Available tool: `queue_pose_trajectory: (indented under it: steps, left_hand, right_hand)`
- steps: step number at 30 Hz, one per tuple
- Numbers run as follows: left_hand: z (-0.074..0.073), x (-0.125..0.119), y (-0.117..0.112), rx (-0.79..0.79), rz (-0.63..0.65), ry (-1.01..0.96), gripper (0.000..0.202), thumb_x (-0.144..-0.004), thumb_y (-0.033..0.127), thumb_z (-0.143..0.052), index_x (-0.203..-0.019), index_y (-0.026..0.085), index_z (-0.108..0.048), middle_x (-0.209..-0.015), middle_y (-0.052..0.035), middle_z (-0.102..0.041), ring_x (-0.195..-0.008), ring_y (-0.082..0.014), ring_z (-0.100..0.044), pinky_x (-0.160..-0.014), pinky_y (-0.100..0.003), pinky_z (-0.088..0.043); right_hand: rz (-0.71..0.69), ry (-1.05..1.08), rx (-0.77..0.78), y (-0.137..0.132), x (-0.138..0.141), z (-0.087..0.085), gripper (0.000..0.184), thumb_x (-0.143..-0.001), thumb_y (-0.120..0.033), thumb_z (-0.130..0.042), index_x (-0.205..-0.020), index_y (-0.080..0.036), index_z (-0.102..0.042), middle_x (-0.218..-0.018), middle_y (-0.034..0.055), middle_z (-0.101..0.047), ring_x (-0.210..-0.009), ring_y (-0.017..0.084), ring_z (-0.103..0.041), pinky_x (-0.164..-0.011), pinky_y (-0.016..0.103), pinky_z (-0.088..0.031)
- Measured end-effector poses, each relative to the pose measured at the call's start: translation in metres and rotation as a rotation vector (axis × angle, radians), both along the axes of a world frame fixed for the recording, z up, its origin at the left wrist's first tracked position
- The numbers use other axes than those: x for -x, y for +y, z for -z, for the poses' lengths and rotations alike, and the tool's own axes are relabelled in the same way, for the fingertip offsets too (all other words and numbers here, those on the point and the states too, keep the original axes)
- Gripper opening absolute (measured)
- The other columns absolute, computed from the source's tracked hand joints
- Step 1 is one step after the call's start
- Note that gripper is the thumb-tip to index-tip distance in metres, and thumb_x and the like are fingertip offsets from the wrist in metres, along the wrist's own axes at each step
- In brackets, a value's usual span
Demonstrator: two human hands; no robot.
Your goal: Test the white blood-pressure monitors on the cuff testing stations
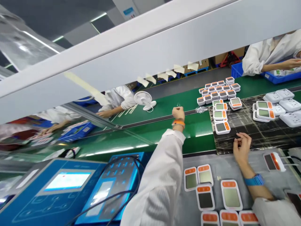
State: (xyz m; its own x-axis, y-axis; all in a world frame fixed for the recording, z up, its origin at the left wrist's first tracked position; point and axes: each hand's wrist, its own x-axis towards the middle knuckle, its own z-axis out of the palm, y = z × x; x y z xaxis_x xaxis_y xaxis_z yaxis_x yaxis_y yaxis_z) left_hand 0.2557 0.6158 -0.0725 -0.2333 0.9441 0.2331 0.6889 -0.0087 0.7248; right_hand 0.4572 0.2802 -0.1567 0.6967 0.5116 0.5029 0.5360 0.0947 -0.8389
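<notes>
Two hands: we see them well apart, the left hand (178, 113) stretched out across the dark strip dividing the green surface (145, 135), the right hand (242, 148) by the near edge of the black board (265, 135).
Left grip: fingers curled in; something clear shows at their tips, but we cannot tell whether they pinch it.
Right grip: loosely bent, thumb and fingers parted, nothing visible between them.
Meters on board: a column of white-and-orange meters (220, 115) lies along the left edge.
Meters on mat: loose meters (231, 195) lie screen up on the grey mat (218, 161), three in a row nearest us.
Film: crumpled clear film (201, 109) lies beside the board's far left corner.
Step in hand: we judge it a left-arm reach, perhaps with film.
Next move: any right-hand pick-up calls, we judge, for closing on one meter's sides without nudging its neighbours.
</notes>
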Motion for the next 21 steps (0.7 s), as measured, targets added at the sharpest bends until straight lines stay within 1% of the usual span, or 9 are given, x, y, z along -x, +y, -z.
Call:
queue_pose_trajectory:
  steps: [4, 6, 8, 10, 13, 14, 16, 19, 21]
  left_hand:
    - [0.031, -0.073, -0.016, 0.002, 0.394, 0.359, 0.019, -0.095, 0.015, -0.049, -0.103, 0.017, -0.067, -0.115, -0.0148, -0.069, -0.116, -0.0246, -0.062, -0.106, -0.037, -0.045]
    - [0.043, -0.094, -0.030, 0.044, 0.549, 0.504, 0.020, -0.093, 0.013, -0.052, -0.106, 0.015, -0.067, -0.119, -0.0176, -0.069, -0.118, -0.0272, -0.062, -0.108, -0.040, -0.045]
    - [0.042, -0.100, -0.040, 0.077, 0.663, 0.623, 0.028, -0.091, 0.014, -0.055, -0.117, 0.014, -0.065, -0.131, -0.0187, -0.065, -0.127, -0.0305, -0.058, -0.114, -0.049, -0.039]
    - [0.027, -0.092, -0.046, 0.106, 0.739, 0.710, 0.041, -0.088, 0.021, -0.062, -0.129, 0.017, -0.061, -0.146, -0.0173, -0.057, -0.139, -0.0344, -0.048, -0.121, -0.058, -0.028]
    - [-0.006, -0.055, -0.055, 0.146, 0.784, 0.802, 0.061, -0.085, 0.028, -0.070, -0.142, 0.020, -0.053, -0.164, -0.0147, -0.036, -0.152, -0.0391, -0.029, -0.124, -0.063, -0.017]
    - [-0.017, -0.038, -0.062, 0.160, 0.808, 0.841, 0.064, -0.085, 0.029, -0.070, -0.145, 0.019, -0.050, -0.167, -0.0144, -0.032, -0.153, -0.0396, -0.028, -0.125, -0.062, -0.018]
    - [-0.031, 0.005, -0.083, 0.226, 0.910, 0.921, 0.066, -0.088, 0.031, -0.067, -0.149, 0.019, -0.047, -0.165, -0.0137, -0.035, -0.147, -0.0373, -0.039, -0.122, -0.053, -0.029]
    - [-0.038, 0.080, -0.145, 0.465, 1.078, 0.922, 0.065, -0.086, 0.036, -0.072, -0.146, 0.022, -0.052, -0.151, -0.0085, -0.054, -0.132, -0.0293, -0.056, -0.113, -0.038, -0.042]
    - [-0.040, 0.127, -0.203, 0.575, 1.011, 0.870, 0.054, -0.083, 0.034, -0.077, -0.134, 0.024, -0.062, -0.138, -0.0033, -0.065, -0.123, -0.0247, -0.062, -0.108, -0.031, -0.045]
  right_hand:
    - [-0.027, 0.022, 0.040, 0.000, 0.003, 0.000, 0.025, -0.092, -0.025, -0.053, -0.115, -0.020, -0.062, -0.124, 0.0143, -0.052, -0.073, 0.015, -0.056, -0.064, 0.035, -0.055]
    - [-0.046, 0.036, 0.070, 0.000, 0.003, -0.001, 0.025, -0.092, -0.025, -0.052, -0.114, -0.020, -0.063, -0.124, 0.0145, -0.052, -0.071, 0.015, -0.056, -0.065, 0.037, -0.056]
    - [-0.057, 0.040, 0.087, 0.000, 0.002, -0.003, 0.025, -0.091, -0.026, -0.051, -0.112, -0.021, -0.063, -0.123, 0.0149, -0.053, -0.071, 0.016, -0.056, -0.066, 0.039, -0.057]
    - [-0.064, 0.038, 0.095, 0.000, 0.000, -0.005, 0.024, -0.090, -0.027, -0.050, -0.109, -0.020, -0.063, -0.121, 0.0149, -0.053, -0.072, 0.016, -0.057, -0.066, 0.039, -0.057]
    - [-0.083, 0.046, 0.129, -0.001, -0.004, -0.011, 0.023, -0.088, -0.026, -0.050, -0.106, -0.019, -0.063, -0.120, 0.0149, -0.053, -0.069, 0.015, -0.055, -0.065, 0.038, -0.056]
    - [-0.087, 0.049, 0.143, -0.002, -0.006, -0.013, 0.023, -0.087, -0.025, -0.050, -0.105, -0.018, -0.063, -0.120, 0.0150, -0.053, -0.068, 0.014, -0.053, -0.065, 0.037, -0.055]
    - [-0.091, 0.038, 0.165, -0.004, -0.011, -0.015, 0.023, -0.084, -0.023, -0.051, -0.103, -0.017, -0.063, -0.119, 0.0148, -0.053, -0.071, 0.015, -0.054, -0.066, 0.037, -0.054]
    - [-0.068, -0.008, 0.157, -0.002, -0.020, -0.011, 0.021, -0.081, -0.018, -0.051, -0.099, -0.017, -0.063, -0.115, 0.0141, -0.055, -0.081, 0.018, -0.057, -0.069, 0.035, -0.053]
    - [-0.055, -0.008, 0.127, 0.002, -0.027, -0.005, 0.019, -0.080, -0.016, -0.051, -0.096, -0.016, -0.062, -0.116, 0.0155, -0.056, -0.076, 0.017, -0.057, -0.066, 0.035, -0.052]
